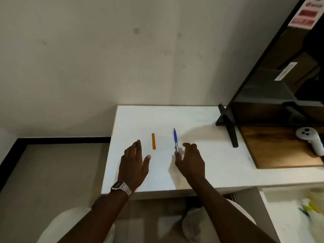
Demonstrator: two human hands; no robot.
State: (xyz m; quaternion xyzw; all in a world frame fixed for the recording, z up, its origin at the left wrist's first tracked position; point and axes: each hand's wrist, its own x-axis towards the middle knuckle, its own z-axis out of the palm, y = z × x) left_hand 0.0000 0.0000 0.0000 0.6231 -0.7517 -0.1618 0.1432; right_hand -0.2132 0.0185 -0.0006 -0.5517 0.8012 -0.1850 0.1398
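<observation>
A blue pen (175, 138) with a silver end lies on the white table (201, 120), pointing away from me. Left of it lies a short orange stick (153, 141), also lengthwise. My right hand (190, 162) hovers just right of the pen's near end, fingers loosely curled, thumb close to the pen's tip; I cannot tell whether it touches. My left hand (134, 160), with a metal watch on the wrist, is spread with straight fingers just left of the orange stick and holds nothing.
A black TV screen (280, 76) on a stand (229, 127) fills the right side, over a wooden board (280, 149) bearing a white controller (311, 140). A wall stands behind the table. The floor drops away on the left.
</observation>
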